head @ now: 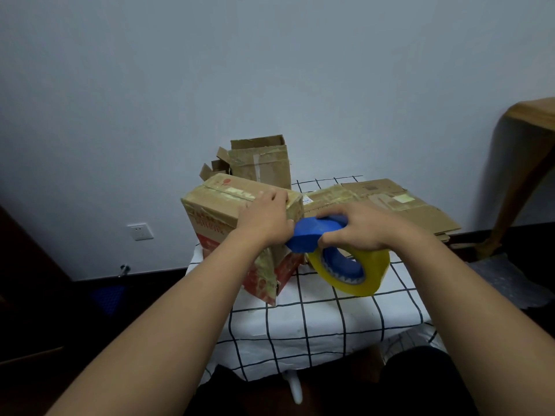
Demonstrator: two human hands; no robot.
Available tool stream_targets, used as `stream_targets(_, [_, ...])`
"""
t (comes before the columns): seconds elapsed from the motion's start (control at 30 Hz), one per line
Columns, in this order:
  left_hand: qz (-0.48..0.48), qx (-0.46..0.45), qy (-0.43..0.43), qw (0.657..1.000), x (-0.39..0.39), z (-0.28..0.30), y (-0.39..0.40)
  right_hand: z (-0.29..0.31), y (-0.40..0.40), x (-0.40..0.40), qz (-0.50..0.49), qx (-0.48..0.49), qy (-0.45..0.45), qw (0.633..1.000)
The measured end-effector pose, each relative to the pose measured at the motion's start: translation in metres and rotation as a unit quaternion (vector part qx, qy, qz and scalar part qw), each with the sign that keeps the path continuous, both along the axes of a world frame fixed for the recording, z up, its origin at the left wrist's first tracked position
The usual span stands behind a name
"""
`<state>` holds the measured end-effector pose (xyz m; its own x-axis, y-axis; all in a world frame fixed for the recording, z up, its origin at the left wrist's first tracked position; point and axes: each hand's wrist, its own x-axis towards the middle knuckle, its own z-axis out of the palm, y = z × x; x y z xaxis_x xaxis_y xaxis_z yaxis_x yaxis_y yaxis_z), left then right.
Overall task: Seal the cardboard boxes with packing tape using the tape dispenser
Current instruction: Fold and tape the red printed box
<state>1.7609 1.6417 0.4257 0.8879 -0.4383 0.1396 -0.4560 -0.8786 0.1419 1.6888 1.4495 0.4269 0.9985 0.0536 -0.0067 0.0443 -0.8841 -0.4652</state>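
On the small table draped in a white cloth with a black grid (pixel 315 319) stands a closed cardboard box (pixel 210 211), tan on top with a red band low on its sides. Red printed characters run across its near face and a red mark sits on its lid, but the print is too blurred to read; old tape strips cross the lid. The left hand (pixel 265 217) lies palm down over the box's near top corner, fingers fairly straight and pressed on the lid. The right hand (pixel 357 228) grips the blue tape dispenser (pixel 312 234) from above, fingers and thumb curled round its body, just right of the box and touching its corner. A yellowish tape roll (pixel 354 270) hangs on the dispenser below that hand. Behind stands an open cardboard box (pixel 264 163) with raised flaps; flattened cardboard (pixel 390 205) bearing a pale label lies to the right.
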Motion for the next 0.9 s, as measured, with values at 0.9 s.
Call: stream_targets(0.9, [0.034,0.076,-0.101,0.991,0.000,-0.027,0.043,-0.098,0.016,-0.006,-0.210,0.116,-0.096,0.966])
